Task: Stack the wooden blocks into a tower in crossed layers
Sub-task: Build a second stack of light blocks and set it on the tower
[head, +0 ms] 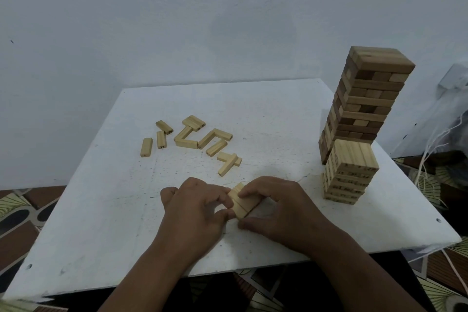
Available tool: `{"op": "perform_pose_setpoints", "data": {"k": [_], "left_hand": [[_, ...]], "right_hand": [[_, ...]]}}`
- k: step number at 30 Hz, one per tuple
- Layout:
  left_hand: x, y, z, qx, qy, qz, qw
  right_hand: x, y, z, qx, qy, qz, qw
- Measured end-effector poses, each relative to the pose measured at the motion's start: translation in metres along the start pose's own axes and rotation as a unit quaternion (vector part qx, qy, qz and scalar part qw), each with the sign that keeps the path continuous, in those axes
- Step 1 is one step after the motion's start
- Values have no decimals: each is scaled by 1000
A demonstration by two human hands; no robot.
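Big tall tower (pixel 364 99) sits far right on the white table (pixel 101 210), short tower (pixel 348 172) in front. Loose blocks (pixel 192 142) mid-table. Left hand (pixel 195 210) and right hand (pixel 276 208) both pinch a little row of blocks (pixel 243 201) between them.

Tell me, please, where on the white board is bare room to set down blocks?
Bare: the near-left part of the white board, between the left hand and its left edge; also the middle, between the loose blocks and the short stack. Crowded: the right edge, by the tall tower.

"15", prob., on short tower (pixel 349 175).
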State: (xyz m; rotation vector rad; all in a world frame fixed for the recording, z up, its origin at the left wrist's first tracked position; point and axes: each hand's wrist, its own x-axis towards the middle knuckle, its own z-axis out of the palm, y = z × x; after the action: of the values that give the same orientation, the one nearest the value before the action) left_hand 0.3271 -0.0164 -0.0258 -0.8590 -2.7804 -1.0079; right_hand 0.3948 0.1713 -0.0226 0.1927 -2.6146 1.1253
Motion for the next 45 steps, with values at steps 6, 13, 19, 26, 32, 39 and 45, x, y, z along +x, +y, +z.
{"op": "perform_pose_setpoints", "data": {"k": [6,13,19,26,32,39,45], "left_hand": [[1,-6,2,2,9,10,1000],[-1,-8,0,-3,-50,37,998],[-2,-7,-2,-18,-77,51,996],[-3,-6,-4,-28,-74,45,996],[-4,-6,-4,-42,-76,42,995],[-4,-4,-6,-32,-90,35,995],[-5,-1,-8,-43,-87,38,995]], "right_hand": [[2,-1,5,5,17,-17,1000],[2,0,10,24,11,-9,1000],[2,2,10,19,0,-28,999],[-1,2,0,-18,-19,-13,1000],[-3,7,-4,-92,-14,22,995],[-4,9,-3,-86,-10,28,996],[-4,6,-6,-62,-18,59,996]]}}
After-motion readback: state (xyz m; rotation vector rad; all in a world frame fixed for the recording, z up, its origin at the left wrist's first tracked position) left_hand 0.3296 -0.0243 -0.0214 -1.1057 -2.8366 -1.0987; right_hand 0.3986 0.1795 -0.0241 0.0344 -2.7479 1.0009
